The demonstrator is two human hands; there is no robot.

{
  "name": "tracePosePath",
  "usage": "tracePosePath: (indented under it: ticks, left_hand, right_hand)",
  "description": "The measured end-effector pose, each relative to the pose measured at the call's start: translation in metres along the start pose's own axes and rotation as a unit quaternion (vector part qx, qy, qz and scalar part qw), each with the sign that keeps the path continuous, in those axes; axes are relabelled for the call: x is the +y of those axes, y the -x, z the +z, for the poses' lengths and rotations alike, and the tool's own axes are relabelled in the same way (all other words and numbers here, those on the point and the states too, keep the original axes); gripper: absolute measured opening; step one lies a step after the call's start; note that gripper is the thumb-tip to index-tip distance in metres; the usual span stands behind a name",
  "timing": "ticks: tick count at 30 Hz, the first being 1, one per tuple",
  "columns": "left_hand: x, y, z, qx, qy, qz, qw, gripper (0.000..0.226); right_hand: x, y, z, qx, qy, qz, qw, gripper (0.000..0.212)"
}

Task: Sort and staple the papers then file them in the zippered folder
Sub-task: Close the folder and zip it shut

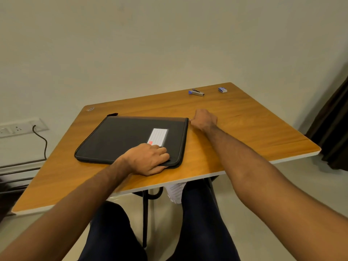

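Your left hand (148, 157) presses flat on the closed folder (131, 140) mid-bench; your right hand (204, 119) pinches at its two o'clock corner, probably the zipper pull, and the zipper line runs toward six.

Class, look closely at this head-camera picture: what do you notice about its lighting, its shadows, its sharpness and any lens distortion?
Head view: warm, soft, even light; no glare on the table; only faint shadow under the left hand on the folder. Wide-angle lens makes the near forearms loom large. The stapler and small box at the far edge are small and soft; the right hand is slightly soft at the folder's far corner.
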State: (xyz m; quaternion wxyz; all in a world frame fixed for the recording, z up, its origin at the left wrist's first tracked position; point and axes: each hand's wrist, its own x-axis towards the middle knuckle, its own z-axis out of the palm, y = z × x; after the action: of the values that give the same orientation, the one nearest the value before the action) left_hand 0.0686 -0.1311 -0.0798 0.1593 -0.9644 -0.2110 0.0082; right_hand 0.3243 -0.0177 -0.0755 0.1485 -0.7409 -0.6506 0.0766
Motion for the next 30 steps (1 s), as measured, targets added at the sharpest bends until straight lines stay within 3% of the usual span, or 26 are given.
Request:
tracePosePath:
  ticks: [3,7,11,13,15,17,18,20,25,28,30]
  left_hand:
    - [-0.001,0.005,0.0,0.016,0.014,-0.038,0.999,0.053]
    - [-0.02,0.019,0.001,0.045,0.064,-0.141,0.987,0.046]
    - [-0.065,0.032,0.008,-0.001,0.049,-0.281,0.958,0.053]
    - [-0.079,0.037,0.018,-0.049,0.122,-0.369,0.92,0.067]
    - [-0.08,0.037,0.026,-0.085,0.17,-0.411,0.892,0.073]
    - [-0.075,0.034,0.025,-0.094,0.174,-0.421,0.885,0.076]
    - [-0.072,0.033,0.022,-0.095,0.173,-0.423,0.884,0.077]
    - [-0.068,0.032,0.016,-0.106,0.168,-0.429,0.881,0.078]
    - [-0.072,0.03,0.008,-0.162,0.093,-0.418,0.889,0.085]
    - [-0.082,0.034,0.005,-0.132,0.057,-0.385,0.912,0.086]
    - [-0.09,0.037,0.006,-0.092,0.076,-0.357,0.926,0.082]
  right_hand:
    - [0.004,0.013,0.005,-0.007,-0.042,-0.005,0.999,0.04]
    - [0.014,0.069,0.013,-0.014,-0.069,-0.077,0.995,0.042]
    - [0.012,0.138,0.006,-0.051,-0.074,-0.127,0.988,0.047]
    - [0.004,0.164,0.004,-0.087,-0.097,-0.117,0.985,0.063]
    - [-0.004,0.178,0.005,-0.135,-0.068,-0.109,0.983,0.097]
    - [-0.011,0.18,0.007,-0.168,-0.018,-0.096,0.981,0.128]
    - [-0.014,0.175,0.007,-0.176,0.0,-0.093,0.98,0.134]
    - [-0.016,0.165,0.002,-0.184,0.017,-0.095,0.978,0.13]
    - [0.001,0.115,-0.018,-0.172,0.016,-0.09,0.981,0.092]
    - [0.016,0.074,-0.025,-0.14,-0.029,-0.04,0.989,0.072]
    - [0.019,0.05,-0.02,-0.071,-0.031,-0.001,0.997,0.052]
